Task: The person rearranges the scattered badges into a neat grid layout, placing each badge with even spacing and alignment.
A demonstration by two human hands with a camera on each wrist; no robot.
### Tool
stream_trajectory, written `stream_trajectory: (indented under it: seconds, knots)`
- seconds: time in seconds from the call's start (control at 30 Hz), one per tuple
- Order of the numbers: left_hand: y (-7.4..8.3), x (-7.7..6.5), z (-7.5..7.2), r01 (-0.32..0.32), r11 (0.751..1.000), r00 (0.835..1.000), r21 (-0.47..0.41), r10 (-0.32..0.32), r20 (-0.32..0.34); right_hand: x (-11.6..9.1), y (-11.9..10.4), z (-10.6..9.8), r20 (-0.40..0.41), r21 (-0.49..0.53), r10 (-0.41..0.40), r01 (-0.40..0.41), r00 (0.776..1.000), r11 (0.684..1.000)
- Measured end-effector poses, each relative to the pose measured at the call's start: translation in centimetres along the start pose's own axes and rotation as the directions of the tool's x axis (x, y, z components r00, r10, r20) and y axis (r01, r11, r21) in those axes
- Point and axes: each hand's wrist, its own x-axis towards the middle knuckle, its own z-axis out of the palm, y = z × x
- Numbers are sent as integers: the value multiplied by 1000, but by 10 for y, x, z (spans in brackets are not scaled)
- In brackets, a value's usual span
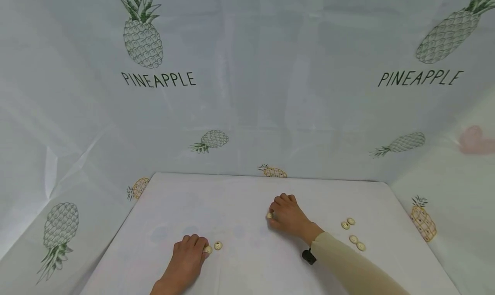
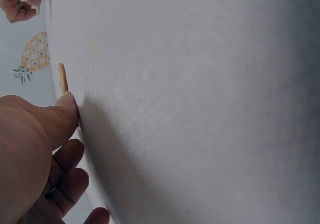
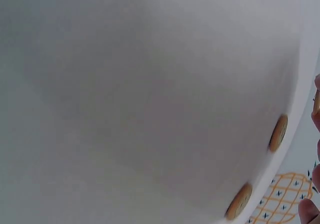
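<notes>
My left hand (image 1: 184, 260) rests low over the white table, fingers bent, with a small round pale wooden disc (image 1: 207, 249) between thumb and index finger. Right beside it lies another disc with dark marks (image 1: 218, 245). In the left wrist view the thumb (image 2: 61, 116) hides most of the held piece, and a disc (image 2: 62, 78) shows just past its tip. Farther back, near the table's middle, my right hand (image 1: 289, 217) pinches a wooden disc (image 1: 269, 215) at its fingertips. In the right wrist view that hand only shows at the edge.
Two discs (image 1: 345, 225) lie close together at the right, with another pair (image 1: 357, 242) nearer to me. A white tabletop (image 1: 247, 278) meets pineapple-printed sheeting (image 1: 247, 93) at the back and sides. A small black object (image 1: 308, 256) hangs at the right wrist.
</notes>
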Motion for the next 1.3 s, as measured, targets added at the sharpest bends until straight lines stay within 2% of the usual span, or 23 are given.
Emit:
stream_trajectory:
  seconds: [0.33, 0.57, 0.97, 1.3]
  knots:
    - [0, -1, -1, -30, 1000, 999, -3, 30, -22, 9, -12, 5, 31, 18, 2, -2, 1000, 1000]
    - [0, -1, 1, -9, 1000, 1000, -9, 9, -5, 9, -14, 7, 53, 19, 18, -19, 998, 1000]
    - [-2, -1, 3, -16, 1000, 999, -1, 16, -31, 13, -16, 9, 63, 39, 30, -32, 998, 999]
    - [-3, 0, 3, -15, 1000, 1000, 6, 15, -23, 13, -17, 8, 94, 67, 57, -64, 994, 996]
